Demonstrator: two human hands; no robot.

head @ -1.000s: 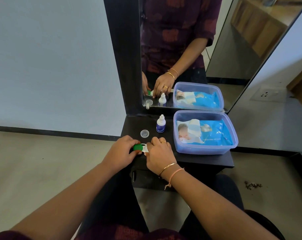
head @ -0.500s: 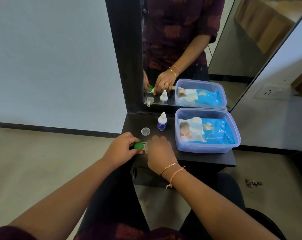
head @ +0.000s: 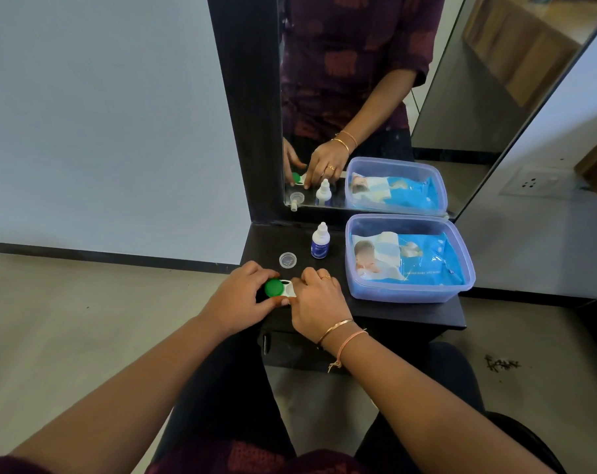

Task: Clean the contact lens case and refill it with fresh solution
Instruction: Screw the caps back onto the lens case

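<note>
— How did the case look from your seat?

— I saw a small white case (head: 287,291) lying flat on the dark worktop (head: 409,314), near its front left corner. A round green cap (head: 273,288) sat on its left well. The right well I couldn't see, since it was under fingers.

— And the hands?

— The left hand (head: 239,299) was curled round the cap, thumb on the near side and fingers on the far side, pinching it. The right hand (head: 319,302) lay knuckles up, its fingers bent down over the white right end and holding it. The forearms came in from below, angled toward each other, and the hands almost met over the case.

— What was around them?

— A clear lid (head: 287,260) lay just behind the hands. A small bottle (head: 321,241) stood upright behind it to the right, near the mirror (head: 461,114). A plastic tub (head: 406,294) with a blue wipes pack (head: 423,258) filled the right half of the worktop. A bare dark strip lay between it and the right hand.

— Any room to move?

— Little on the left. The left hand hung partly past the worktop's left edge, over the floor (head: 85,319). The front edge ran about under the right wrist. The strip beside the tub and the patch left of the lid were the open spots I could make out.
</note>
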